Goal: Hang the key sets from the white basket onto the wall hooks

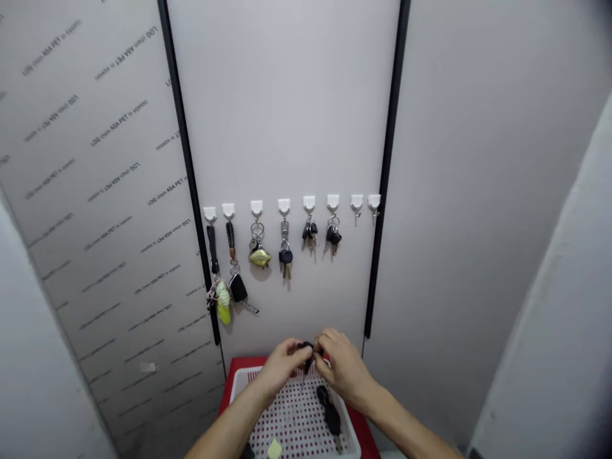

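Note:
Over the far part of a white perforated basket [287, 414], my left hand [281, 366] and my right hand [342, 364] meet at a small bunch of keys with black heads [307, 363]. The fingers of both hands are pinched on it and partly cover it. Below my right hand, another set of keys with a black fob [331, 413] lies in the basket. A pale yellow piece of paper [275, 448] is near the basket's front, and a dark object, partly cut off, shows beside my left forearm.
White hooks [284, 206] run in a row across the white panel. Several carry key bunches, including a gold-coloured charm [259, 257] and a yellow-green charm [223, 310]. Small keys [356, 218] hang at the right end. The basket stands on a red surface [366, 440]; walls flank both sides.

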A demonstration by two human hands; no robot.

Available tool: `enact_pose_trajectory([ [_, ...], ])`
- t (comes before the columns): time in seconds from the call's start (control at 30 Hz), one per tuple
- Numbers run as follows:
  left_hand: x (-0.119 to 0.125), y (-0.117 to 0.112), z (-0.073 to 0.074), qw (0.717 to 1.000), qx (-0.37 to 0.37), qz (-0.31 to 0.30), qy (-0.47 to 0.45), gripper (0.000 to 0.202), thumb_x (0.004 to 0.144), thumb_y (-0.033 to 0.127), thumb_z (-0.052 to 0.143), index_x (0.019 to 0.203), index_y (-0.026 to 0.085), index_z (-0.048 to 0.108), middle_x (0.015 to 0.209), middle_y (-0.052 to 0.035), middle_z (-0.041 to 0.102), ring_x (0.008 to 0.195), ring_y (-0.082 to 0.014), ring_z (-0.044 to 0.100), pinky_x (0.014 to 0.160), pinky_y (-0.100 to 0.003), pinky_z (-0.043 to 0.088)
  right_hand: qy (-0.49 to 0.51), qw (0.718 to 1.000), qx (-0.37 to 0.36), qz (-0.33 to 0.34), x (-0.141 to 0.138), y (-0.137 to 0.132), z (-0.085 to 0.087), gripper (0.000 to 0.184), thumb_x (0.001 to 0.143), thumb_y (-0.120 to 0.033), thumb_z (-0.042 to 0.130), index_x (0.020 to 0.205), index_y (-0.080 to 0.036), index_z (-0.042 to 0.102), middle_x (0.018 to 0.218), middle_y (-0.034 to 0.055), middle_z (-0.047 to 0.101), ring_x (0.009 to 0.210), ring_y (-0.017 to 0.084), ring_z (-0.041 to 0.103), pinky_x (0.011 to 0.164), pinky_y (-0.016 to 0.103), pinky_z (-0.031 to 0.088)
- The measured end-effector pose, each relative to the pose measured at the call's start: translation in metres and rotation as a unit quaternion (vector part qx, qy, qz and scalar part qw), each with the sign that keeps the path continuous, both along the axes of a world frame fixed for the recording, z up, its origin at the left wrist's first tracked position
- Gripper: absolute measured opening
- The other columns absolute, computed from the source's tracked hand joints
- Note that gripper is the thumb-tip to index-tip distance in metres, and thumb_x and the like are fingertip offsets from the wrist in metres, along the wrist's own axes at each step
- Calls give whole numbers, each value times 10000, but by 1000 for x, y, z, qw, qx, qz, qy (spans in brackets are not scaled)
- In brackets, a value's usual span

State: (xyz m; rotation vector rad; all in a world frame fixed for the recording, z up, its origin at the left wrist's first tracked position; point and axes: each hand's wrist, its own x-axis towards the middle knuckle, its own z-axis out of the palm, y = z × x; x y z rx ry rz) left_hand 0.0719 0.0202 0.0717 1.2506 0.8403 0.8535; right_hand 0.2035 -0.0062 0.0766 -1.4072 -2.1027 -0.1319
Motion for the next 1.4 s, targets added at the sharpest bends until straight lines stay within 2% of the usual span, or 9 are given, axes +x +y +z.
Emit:
enact_pose_trajectory([
  [0.13, 5, 7, 20, 997, 61, -35, -7, 352, 478, 287, 608, 755, 127, 461, 654, 16, 498, 600, -79, 441, 591, -210, 327, 2, 999, -45, 3, 8, 0, 33, 86, 655, -188, 401, 615, -166, 473, 610, -8, 505, 592, 95, 428, 566, 210, 294],
  [0.33, 14, 19, 56, 991, 123, 46, 15, 300, 547, 266, 545, 802, 125, 472, 767, -32, 523, 686, -99, 471, 652, -231, 341, -45, 997, -56, -31, 24, 2, 75, 126, 652, -185, 366, 627, -168, 488, 571, -3, 517, 507, 82, 412, 489, 188, 258],
  [0.47, 25, 17, 64, 986, 156, -51, 29, 196, 535, 175, 547, 715, 105, 517, 680, -19, 533, 649, -94, 469, 650, -227, 347, -69, 994, -72, -40, 29, 3, 83, 114, 630, -192, 384, 602, -167, 492, 575, 9, 526, 507, 88, 415, 474, 186, 252],
  [0.63, 31, 22, 61, 985, 133, 6, 107, 180, 610, 91, 417, 768, 90, 504, 584, 0, 500, 511, -64, 434, 535, -208, 341, -49, 996, -68, -17, 34, 2, 85, 125, 631, -174, 371, 580, -157, 484, 545, 4, 511, 479, 76, 396, 468, 181, 263],
  [0.77, 33, 21, 63, 976, 179, 37, 119, 223, 643, 190, 430, 838, 96, 485, 769, -57, 530, 680, -101, 473, 610, -220, 359, 35, 997, -63, 8, 41, 2, 92, 135, 641, -185, 359, 570, -155, 470, 479, -23, 465, 434, 62, 373, 445, 173, 274],
  [0.87, 42, 16, 72, 967, 236, -8, 94, 281, 656, 266, 427, 882, 106, 474, 877, -74, 521, 775, -117, 468, 683, -232, 359, 144, 988, -48, -15, 51, 12, 104, 131, 630, -222, 377, 564, -152, 465, 455, -33, 443, 422, 61, 380, 433, 174, 297],
  [1.07, 80, 14, 112, 930, 335, 29, 147, 434, 647, 235, 423, 1067, 153, 346, 963, -68, 487, 723, -114, 482, 669, -251, 379, 371, 924, 28, -87, 80, 43, 147, 119, 584, -251, 424, 572, -141, 467, 442, -33, 442, 380, 60, 408, 403, 182, 358],
  [1.23, 102, 20, 145, 885, 426, 57, 181, 423, 642, 213, 414, 1059, 158, 372, 987, -72, 485, 795, -131, 475, 750, -267, 349, 424, 895, 105, -88, 91, 65, 180, 94, 560, -233, 443, 560, -145, 475, 459, -26, 460, 406, 69, 440, 402, 186, 389],
  [1.4, 106, 22, 148, 873, 439, 64, 201, 404, 637, 226, 425, 1032, 145, 404, 980, -77, 494, 826, -147, 466, 774, -273, 336, 390, 897, 147, -149, 92, 84, 192, 110, 562, -225, 440, 544, -137, 503, 474, -1, 498, 434, 86, 470, 430, 200, 399],
])
